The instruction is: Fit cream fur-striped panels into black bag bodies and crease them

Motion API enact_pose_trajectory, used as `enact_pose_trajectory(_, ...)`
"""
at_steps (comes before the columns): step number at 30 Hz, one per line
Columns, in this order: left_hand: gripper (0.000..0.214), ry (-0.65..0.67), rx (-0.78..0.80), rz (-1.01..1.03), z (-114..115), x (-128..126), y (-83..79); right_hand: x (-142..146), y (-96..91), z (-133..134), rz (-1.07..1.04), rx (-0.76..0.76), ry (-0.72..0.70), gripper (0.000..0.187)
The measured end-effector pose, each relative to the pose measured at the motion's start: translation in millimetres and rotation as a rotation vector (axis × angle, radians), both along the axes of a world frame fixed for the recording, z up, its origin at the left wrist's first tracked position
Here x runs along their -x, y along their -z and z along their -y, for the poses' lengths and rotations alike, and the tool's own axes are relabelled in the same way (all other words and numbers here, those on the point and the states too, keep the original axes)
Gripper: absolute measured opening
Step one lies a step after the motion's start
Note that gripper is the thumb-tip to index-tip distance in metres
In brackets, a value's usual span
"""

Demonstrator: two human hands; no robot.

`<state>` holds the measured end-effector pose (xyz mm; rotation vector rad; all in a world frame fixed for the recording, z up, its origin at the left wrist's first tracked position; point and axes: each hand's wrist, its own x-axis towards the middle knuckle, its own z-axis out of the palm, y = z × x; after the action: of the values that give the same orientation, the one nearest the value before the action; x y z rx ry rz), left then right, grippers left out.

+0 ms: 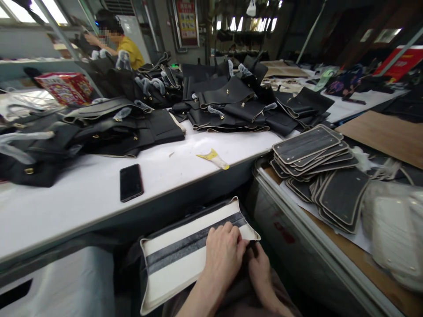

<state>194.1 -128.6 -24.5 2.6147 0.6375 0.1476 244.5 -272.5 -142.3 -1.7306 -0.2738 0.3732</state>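
A cream bag panel point(175, 268) with a dark strip down its middle and black edging lies across my lap, below the table edge. My left hand point(224, 257) rests on top of it, fingers curled and pressed together on the dark strip near the panel's right end. My right hand point(261, 274) is beside it at the panel's near right corner, closed on the edge with its fingertips hidden under the material.
On the white table point(82, 193) lie a black phone point(131, 182) and a yellow-handled tool point(213, 159). Black leather bag pieces point(231, 108) are heaped behind. Stacked dark rounded panels point(313, 152) fill the right bench. A person in yellow point(130, 48) works far left.
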Motion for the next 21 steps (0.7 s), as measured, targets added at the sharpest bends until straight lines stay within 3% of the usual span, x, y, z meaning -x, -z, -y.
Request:
enact_pose_trajectory(3, 0.010, 0.000, -0.008, 0.026, 2.8, 1.4, -2.9, 4.1, -14.7, 20.3, 0.401, 0.084, -0.121, 0.026)
enact_pose_trajectory(5, 0.010, 0.013, -0.022, 0.035, 4.8, 5.3, -4.4, 5.3, -27.5, 28.1, 0.707, 0.125, -0.222, 0.037)
enact_pose_trajectory(8, 0.009, 0.045, -0.015, 0.060, 5.9, 20.3, -4.5, 4.0, -41.0, 25.4, 0.956, 0.160, -0.314, 0.052)
enact_pose_trajectory(16, 0.012, -0.117, 0.019, 0.123, -4.5, 95.0, 1.6, 7.8, -34.6, 3.4, 1.161, 0.265, -0.431, 0.065)
enact_pose_trajectory(21, 0.013, -0.111, -0.056, 0.137, -3.9, 113.3, 5.0, 16.0, -32.4, -0.7, 1.166, 0.264, -0.421, 0.066)
